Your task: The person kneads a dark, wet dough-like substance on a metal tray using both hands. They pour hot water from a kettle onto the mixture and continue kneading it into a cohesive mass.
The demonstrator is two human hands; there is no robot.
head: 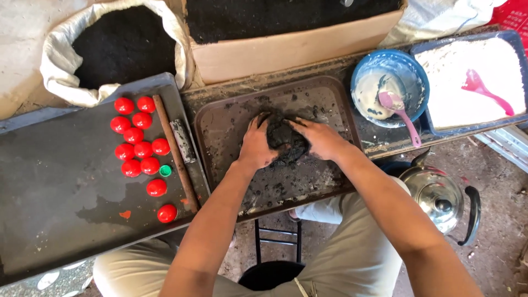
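Observation:
A lump of black, wet dough-like material [286, 140] lies in the middle of a brown tray [225, 118]. My left hand [256, 146] presses against its left side with fingers curled over the top. From the right, my right hand [322, 138] cups the same lump. Both hands are smeared with the black stuff. The part of the lump under my palms is hidden.
Several red caps [140, 144] and one green cap [165, 170] lie on a dark tray [60, 187] at left, beside a wooden stick [175, 151]. A sack of black powder [124, 47], a cardboard box [291, 44], a blue bowl with pink spoon [390, 82], a tray of white powder [476, 82] and a steel kettle [440, 195] surround the work.

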